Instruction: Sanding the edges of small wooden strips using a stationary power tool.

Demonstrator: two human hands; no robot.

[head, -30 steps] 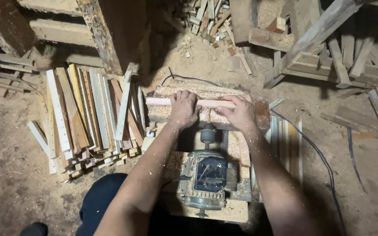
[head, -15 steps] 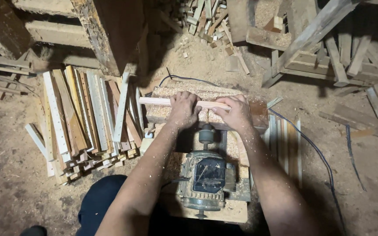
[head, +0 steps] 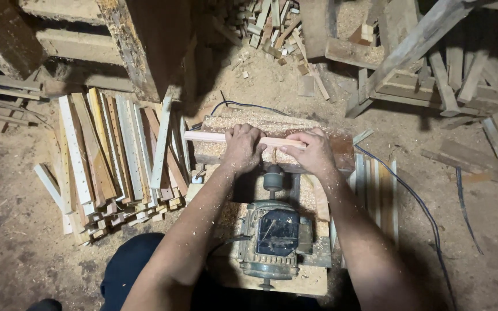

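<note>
Your left hand (head: 242,148) is clamped over a slim, pale wooden strip (head: 208,137), fingers curled down over its top near the middle of its length. Your right hand (head: 312,152) grips the same strip at its right end, fingers wrapped around it and thumb pointing back toward your left hand. The strip lies crosswise along the far part of a small low bench (head: 272,282), resting on a thick layer of sawdust (head: 260,122) that covers the bench's far end. Its left end sticks out past the bench's left edge, toward a stack of slats.

Just below your hands, between your wrists, the round dark head of a spindle (head: 272,177) rises toward the strip; whether it touches the wood cannot be told, since your hands hide the spot. Behind it, nearer to you on the bench, sits a grey electric motor (head: 273,236) dusted with shavings. Your forearms are speckled with sawdust too.

On the floor to the left of the bench lies a pile of flat wooden slats (head: 110,155), side by side and overlapping, many with rows of small holes. On the right, a few more slats (head: 376,190) lie just beside the bench's right edge. A dark cable (head: 416,201) runs over the floor from the bench's far right corner down toward the lower right. Rough timber offcuts (head: 272,23) are heaped on the floor beyond the bench.
</note>
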